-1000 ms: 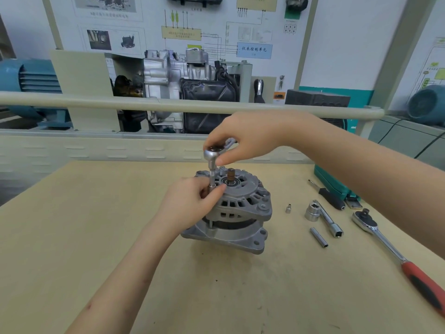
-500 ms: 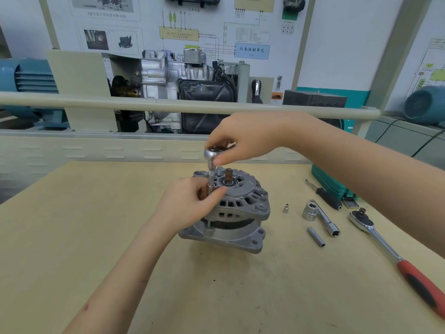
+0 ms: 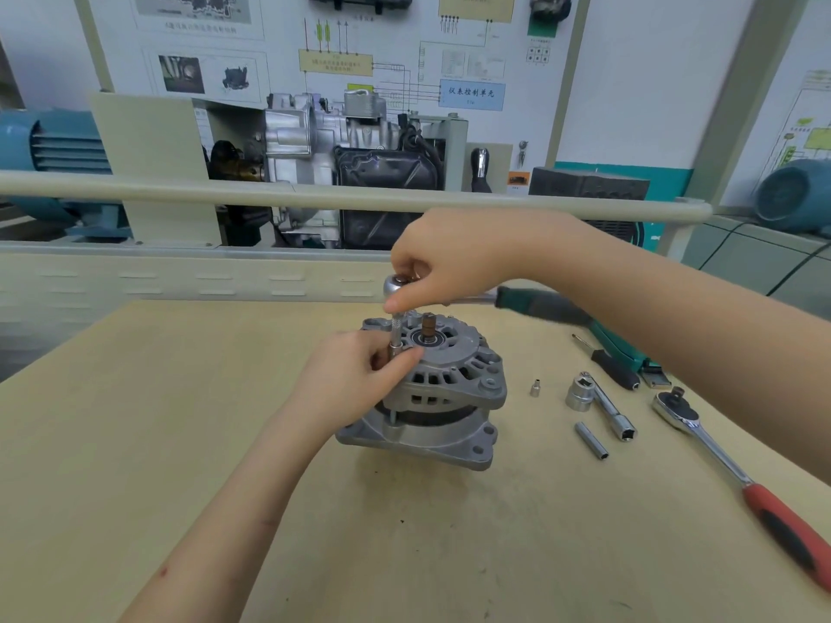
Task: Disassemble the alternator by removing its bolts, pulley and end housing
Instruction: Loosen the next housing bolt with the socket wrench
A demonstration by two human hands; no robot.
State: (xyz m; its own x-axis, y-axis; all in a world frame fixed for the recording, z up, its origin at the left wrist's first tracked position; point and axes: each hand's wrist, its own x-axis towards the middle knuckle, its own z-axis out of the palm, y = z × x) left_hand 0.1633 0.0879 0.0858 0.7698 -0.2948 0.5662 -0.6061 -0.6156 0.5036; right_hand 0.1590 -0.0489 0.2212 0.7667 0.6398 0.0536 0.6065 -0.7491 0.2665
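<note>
A grey alternator [image 3: 445, 388] stands on the wooden table [image 3: 135, 442] with its shaft [image 3: 428, 325] pointing up. A small ratchet [image 3: 398, 285] with a dark green handle stands on a vertical extension and socket [image 3: 395, 337] at the housing's left side. My right hand [image 3: 454, 258] grips the ratchet head from above. My left hand [image 3: 359, 375] pinches the extension low down, just above the housing. The bolt under the socket is hidden.
To the right of the alternator lie a tiny socket [image 3: 534, 388], a large socket [image 3: 579, 394], an extension bar [image 3: 611, 411], a long socket [image 3: 591, 440], a dark-handled screwdriver [image 3: 611, 368] and a red-handled ratchet [image 3: 742, 483]. A rail [image 3: 180, 191] and machinery stand behind.
The ratchet's green handle has swung out to the right and now shows past my right hand. My left hand stays on the extension.
</note>
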